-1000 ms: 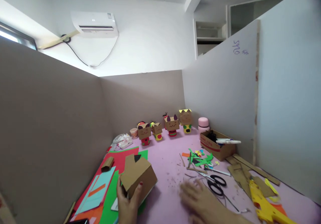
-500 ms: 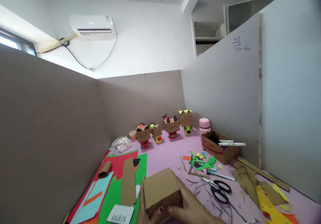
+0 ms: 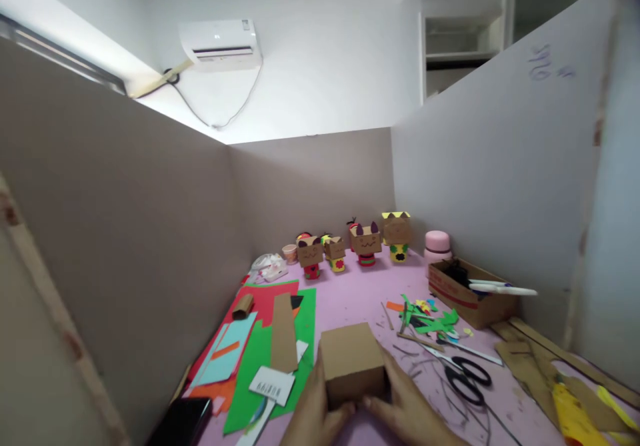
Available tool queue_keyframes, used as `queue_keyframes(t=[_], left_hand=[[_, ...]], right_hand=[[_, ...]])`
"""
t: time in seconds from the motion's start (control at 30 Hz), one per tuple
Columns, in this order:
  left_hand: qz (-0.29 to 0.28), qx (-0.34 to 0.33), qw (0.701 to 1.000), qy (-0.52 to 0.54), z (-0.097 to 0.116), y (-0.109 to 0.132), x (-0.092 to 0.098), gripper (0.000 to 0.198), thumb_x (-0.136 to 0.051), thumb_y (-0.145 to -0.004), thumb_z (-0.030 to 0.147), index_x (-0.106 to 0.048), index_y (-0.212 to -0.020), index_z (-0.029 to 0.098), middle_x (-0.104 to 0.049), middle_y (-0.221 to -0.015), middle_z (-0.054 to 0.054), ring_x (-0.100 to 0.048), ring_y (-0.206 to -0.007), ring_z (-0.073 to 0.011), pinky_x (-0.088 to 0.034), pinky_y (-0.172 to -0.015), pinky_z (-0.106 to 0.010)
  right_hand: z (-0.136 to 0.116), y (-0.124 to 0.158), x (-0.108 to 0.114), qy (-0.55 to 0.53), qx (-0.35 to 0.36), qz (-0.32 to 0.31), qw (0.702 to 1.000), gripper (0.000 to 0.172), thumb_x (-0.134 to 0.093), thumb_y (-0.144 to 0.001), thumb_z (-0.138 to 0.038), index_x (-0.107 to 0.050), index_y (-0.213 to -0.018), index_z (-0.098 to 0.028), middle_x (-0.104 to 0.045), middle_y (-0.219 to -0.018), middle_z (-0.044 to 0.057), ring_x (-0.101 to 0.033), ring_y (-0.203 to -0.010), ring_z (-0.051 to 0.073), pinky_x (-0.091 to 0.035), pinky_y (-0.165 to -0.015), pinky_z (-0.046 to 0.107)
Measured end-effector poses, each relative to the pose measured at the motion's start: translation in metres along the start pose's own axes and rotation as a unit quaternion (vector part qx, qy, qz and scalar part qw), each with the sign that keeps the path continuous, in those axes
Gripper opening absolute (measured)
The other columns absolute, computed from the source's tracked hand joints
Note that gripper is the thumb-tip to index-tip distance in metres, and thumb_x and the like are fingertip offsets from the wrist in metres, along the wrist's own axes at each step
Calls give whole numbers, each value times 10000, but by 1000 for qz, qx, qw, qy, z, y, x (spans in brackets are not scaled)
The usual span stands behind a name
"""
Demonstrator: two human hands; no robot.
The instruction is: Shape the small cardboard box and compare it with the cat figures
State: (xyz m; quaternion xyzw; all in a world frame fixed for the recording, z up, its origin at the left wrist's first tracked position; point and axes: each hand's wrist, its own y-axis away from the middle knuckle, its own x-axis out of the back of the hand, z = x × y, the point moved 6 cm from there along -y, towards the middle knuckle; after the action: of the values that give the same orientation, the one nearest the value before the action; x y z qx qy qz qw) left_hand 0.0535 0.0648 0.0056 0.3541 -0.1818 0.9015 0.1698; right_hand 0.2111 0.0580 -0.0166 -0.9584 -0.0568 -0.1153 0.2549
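Note:
A small plain cardboard box [image 3: 353, 354] is held low at the front of the table, its top face and near side showing. My left hand [image 3: 320, 399] grips its left side, thumb along the near lower edge. On the opposite side, my right hand [image 3: 400, 393] presses the box, with its thumb also at the bottom front edge. Black-handled scissors [image 3: 467, 379] lie to the right of my right hand. Beside my left hand are a white card with printed marks [image 3: 273, 385] and a brown cardboard strip [image 3: 284, 333].
Cardboard cat-faced figures [image 3: 367, 243] stand at the back. A pink flask [image 3: 437, 246] and an open cardboard box with pens [image 3: 467, 296] are at right. Green paper scraps [image 3: 433, 323] and coloured sheets [image 3: 307, 299] lie around. A black phone-like object [image 3: 183, 423] is at front left.
The view has shifted left, so the scene sits further right in the picture. The box is still between both hands and now shows its near side more squarely. The black phone-like object has come into view.

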Motion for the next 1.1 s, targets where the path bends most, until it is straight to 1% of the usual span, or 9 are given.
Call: queue_keyframes(t=[0.13, 0.27, 0.37, 0.47, 0.57, 0.67, 0.8, 0.97, 1.1], left_hand=[[-26, 48, 997, -53, 11, 10, 26, 873, -471, -628, 69, -230, -1466, 101, -266, -1563, -105, -210, -1439, -190, -149, -1176, -311], [16, 153, 981, -121, -16, 21, 65, 733, -431, -714, 134, -303, -1427, 23, -288, -1538, -192, -230, -1430, -270, -167, -1164, -410], [48, 201, 963, -171, -36, 28, 82, 713, -550, -664, 213, -443, -1336, 0, -446, -1411, -252, -365, -1328, -384, -278, -1088, -483], [59, 213, 953, -207, -44, 31, 86, 601, -671, -595, 293, -617, -1156, 84, -605, -1186, -197, -504, -1139, -389, -382, -968, -474], [94, 211, 945, -232, -46, 31, 89, 443, -675, -669, 402, -656, -1024, 137, -643, -1035, -133, -538, -1058, -324, -393, -934, -441], [152, 225, 932, -240, -52, 31, 97, 341, -599, -792, 419, -616, -971, 129, -642, -1015, -101, -553, -1047, -255, -412, -915, -408], [213, 260, 913, -229, -62, 27, 105, 358, -481, -894, 426, -559, -1085, 133, -635, -1112, -93, -583, -1064, -216, -449, -902, -407], [200, 306, 900, -236, -57, 1, 94, 466, -548, -837, 503, -554, -1138, 146, -619, -1149, -105, -590, -1053, -241, -472, -885, -449], [176, 354, 891, -222, -52, -21, 86, 400, -621, -817, 382, -561, -1141, 154, -601, -1177, -99, -574, -1071, -254, -458, -909, -482]], right_hand=[[12, 5, 2, 4, -26, -3, 1000, 861, -614, -753, -445, -249, -1438, -70, -326, -1488, 240, -273, -1385, 321, -193, -1121, 482], [25, 7, 6, 15, -68, 5, 998, 878, -603, -711, -322, -200, -1431, -23, -294, -1493, 267, -229, -1400, 328, -125, -1131, 513], [31, 8, 7, 20, -80, 4, 997, 840, -595, -702, -289, -236, -1421, -46, -322, -1487, 242, -240, -1397, 311, -128, -1136, 488], [32, 10, 7, 22, -82, 2, 996, 814, -608, -705, -299, -271, -1406, -59, -349, -1475, 232, -265, -1387, 303, -148, -1137, 466], [34, 10, 8, 22, -89, -3, 996, 796, -604, -706, -299, -284, -1398, -70, -363, -1466, 233, -292, -1373, 311, -170, -1130, 478], [35, 11, 8, 20, -90, -5, 996, 788, -605, -700, -299, -294, -1384, -59, -371, -1454, 248, -297, -1372, 308, -173, -1130, 470], [37, 11, 8, 16, -88, -5, 996, 798, -621, -694, -303, -302, -1378, -43, -369, -1452, 258, -301, -1370, 311, -178, -1130, 466], [39, 10, 9, 0, -85, -9, 996, 772, -639, -684, -281, -342, -1367, -78, -421, -1433, 234, -359, -1343, 327, -230, -1115, 477], [39, 9, 10, -20, -84, -13, 996, 725, -640, -701, -273, -375, -1357, -116, -438, -1433, 211, -396, -1325, 313, -277, -1101, 473]])
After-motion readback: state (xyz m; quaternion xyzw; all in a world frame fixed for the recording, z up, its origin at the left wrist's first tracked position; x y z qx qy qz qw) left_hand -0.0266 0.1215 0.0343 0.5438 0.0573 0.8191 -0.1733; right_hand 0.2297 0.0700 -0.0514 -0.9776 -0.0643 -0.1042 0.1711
